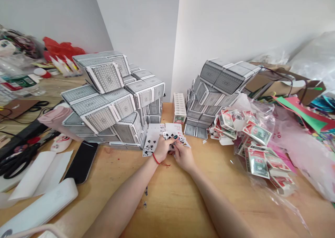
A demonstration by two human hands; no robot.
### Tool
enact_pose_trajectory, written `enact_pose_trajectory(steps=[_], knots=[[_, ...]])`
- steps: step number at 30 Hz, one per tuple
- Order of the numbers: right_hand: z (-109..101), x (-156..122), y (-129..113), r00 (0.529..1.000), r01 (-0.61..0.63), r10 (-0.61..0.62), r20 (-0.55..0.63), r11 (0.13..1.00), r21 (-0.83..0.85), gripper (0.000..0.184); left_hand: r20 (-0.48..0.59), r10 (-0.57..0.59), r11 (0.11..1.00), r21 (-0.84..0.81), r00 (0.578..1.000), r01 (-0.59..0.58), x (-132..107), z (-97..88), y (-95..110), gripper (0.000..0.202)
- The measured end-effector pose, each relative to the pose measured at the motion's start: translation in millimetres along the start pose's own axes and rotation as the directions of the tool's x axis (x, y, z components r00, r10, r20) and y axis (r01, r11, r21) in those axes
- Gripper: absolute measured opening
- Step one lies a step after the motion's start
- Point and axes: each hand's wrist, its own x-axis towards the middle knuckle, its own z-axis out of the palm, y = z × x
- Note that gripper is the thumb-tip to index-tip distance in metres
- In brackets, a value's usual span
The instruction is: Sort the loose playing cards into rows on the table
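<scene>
I see the left hand (pixel 162 148) and right hand (pixel 184 156) close together, both pinching some playing cards (pixel 171 147). Just left of the grip, more cards (pixel 151 141) lie spread out. Little boxes (pixel 179 107) stand in a row past the fingers.

Both forearms (pixel 125 196) are bare right down to the lower edge of the frame. Just left of centre, a thin red cord bracelet (pixel 156 159) circles the wrist of the left hand (pixel 162 149), its loose ends finely stranded, and I see that hand's thumbnail (pixel 176 137) painted dark green.
</scene>
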Motion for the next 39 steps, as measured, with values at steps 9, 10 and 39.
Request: enact_pose_trajectory(steps=[9, 10, 39], knots=[[-8, 9, -6, 0.976, -0.218, 0.212, 0.058, 0.900, 0.377, 0.021, -0.068, 0.121, 0.993, -0.001, 0.990, -0.122, 6, -4.7, -2, 0.032], [-9, 10, -7, 0.973, -0.227, 0.222, 0.059, 0.887, 0.403, 0.023, -0.094, 0.131, 0.991, -0.021, 0.987, -0.134, 8, -6.6, -2, 0.033], [-20, 16, -1, 0.961, -0.143, 0.222, -0.165, 0.909, 0.392, 0.052, -0.076, 0.301, 0.884, 0.395, 0.951, -0.248, 6, -8.7, 0, 0.030]])
